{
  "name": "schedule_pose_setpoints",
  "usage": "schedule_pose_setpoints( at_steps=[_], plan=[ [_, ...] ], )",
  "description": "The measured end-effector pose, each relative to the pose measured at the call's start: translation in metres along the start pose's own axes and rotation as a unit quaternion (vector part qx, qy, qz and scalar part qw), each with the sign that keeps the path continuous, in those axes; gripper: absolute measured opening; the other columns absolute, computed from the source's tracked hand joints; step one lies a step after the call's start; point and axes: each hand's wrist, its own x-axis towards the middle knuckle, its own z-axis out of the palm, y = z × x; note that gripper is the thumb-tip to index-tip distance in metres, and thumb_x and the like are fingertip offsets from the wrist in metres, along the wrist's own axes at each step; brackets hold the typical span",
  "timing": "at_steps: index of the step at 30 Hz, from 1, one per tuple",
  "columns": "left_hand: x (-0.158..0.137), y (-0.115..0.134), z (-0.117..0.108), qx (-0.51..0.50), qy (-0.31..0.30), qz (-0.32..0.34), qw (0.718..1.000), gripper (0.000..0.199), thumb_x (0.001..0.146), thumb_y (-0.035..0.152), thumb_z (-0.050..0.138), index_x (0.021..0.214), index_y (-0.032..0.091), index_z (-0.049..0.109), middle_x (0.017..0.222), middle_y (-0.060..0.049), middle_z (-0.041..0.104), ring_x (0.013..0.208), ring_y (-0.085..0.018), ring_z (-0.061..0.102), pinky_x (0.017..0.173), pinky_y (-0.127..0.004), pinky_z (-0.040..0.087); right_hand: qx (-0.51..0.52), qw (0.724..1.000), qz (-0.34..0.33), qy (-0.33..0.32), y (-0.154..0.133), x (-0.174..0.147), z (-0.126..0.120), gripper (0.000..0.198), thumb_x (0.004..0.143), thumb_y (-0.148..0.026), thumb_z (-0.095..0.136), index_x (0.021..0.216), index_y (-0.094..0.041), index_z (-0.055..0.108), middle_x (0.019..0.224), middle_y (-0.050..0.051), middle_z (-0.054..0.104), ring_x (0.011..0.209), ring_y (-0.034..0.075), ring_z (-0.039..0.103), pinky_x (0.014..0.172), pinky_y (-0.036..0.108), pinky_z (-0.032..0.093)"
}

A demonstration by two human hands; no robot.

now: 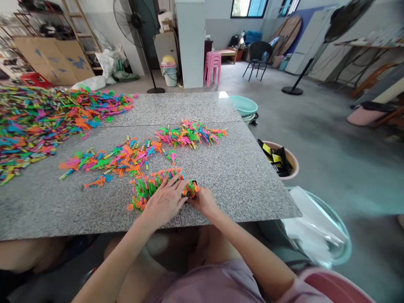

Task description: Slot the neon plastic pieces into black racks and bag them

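A dense row of small bright plastic toys (pixel 142 192) lies near the front edge of the table, in green, orange, pink and blue. My left hand (pixel 167 194) rests across the top of this row with its fingers stretched out. At the row's right end, my right hand (pixel 203 201) has its fingers curled in against the end, where a small black edge (pixel 194 183) shows. What those fingers hold is mostly hidden. Beyond the row lie a loose pile of similar toys (pixel 126 156) and another pile (pixel 191 134) farther right.
A large heap of toys (pixel 41 122) covers the left of the speckled table (pixel 246 181). Right of the table stand a pink basin (pixel 295 166) with black and yellow pieces and a green tub (pixel 345 244) holding clear plastic. Another person's leg (pixel 31 254) shows at lower left.
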Motion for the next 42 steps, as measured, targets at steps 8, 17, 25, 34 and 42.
schedule_pose_setpoints(
  at_steps=[8,17,25,34,42],
  plan=[
    [0.008,0.010,-0.003,-0.014,0.025,-0.031,0.999,0.023,0.092,0.038,0.060,0.106,0.021,0.063,0.113,-0.006,0.065,0.128,-0.031,0.044,0.109,-0.051,0.034,-0.043,0.997,-0.050,-0.027,-0.008,-0.009,0.006,0.033,0.085,-0.015,0.051,0.116,-0.014,0.061,0.095,0.013,0.073,0.082,0.025,0.069,0.066,0.029,0.044],
    [-0.013,0.010,0.001,-0.034,0.023,-0.027,0.999,0.029,0.087,0.031,0.067,0.114,0.025,0.058,0.124,-0.002,0.063,0.134,-0.027,0.042,0.113,-0.050,0.034,-0.023,0.994,-0.087,0.067,-0.020,0.103,-0.035,0.024,0.091,-0.023,0.056,0.113,-0.019,0.064,0.114,0.008,0.068,0.101,0.020,0.064,0.083,0.028,0.045],
    [-0.012,0.008,-0.001,-0.042,0.017,-0.021,0.999,0.030,0.091,0.034,0.062,0.119,0.026,0.058,0.125,-0.003,0.063,0.133,-0.026,0.043,0.113,-0.049,0.036,-0.105,0.992,-0.053,0.033,-0.026,0.146,-0.001,0.036,0.093,-0.004,0.039,0.122,-0.014,0.057,0.119,0.016,0.061,0.109,0.023,0.061,0.086,0.028,0.044],
    [-0.011,0.004,0.006,-0.030,0.044,-0.006,0.999,0.024,0.092,0.030,0.058,0.116,0.025,0.060,0.122,-0.003,0.065,0.131,-0.028,0.044,0.110,-0.048,0.037,-0.165,0.982,-0.061,0.062,0.102,0.106,-0.075,0.046,0.088,0.003,0.036,0.123,-0.017,0.059,0.127,0.011,0.057,0.116,0.020,0.054,0.094,0.028,0.040],
    [-0.013,0.005,0.004,-0.010,0.044,-0.006,0.999,0.026,0.092,0.028,0.060,0.117,0.025,0.059,0.124,-0.003,0.064,0.133,-0.028,0.043,0.110,-0.049,0.037,-0.120,0.977,0.112,0.133,0.037,0.110,-0.029,0.052,0.099,-0.043,0.040,0.136,-0.007,0.043,0.116,0.022,0.061,0.100,0.028,0.065,0.081,0.034,0.047]
  ],
)
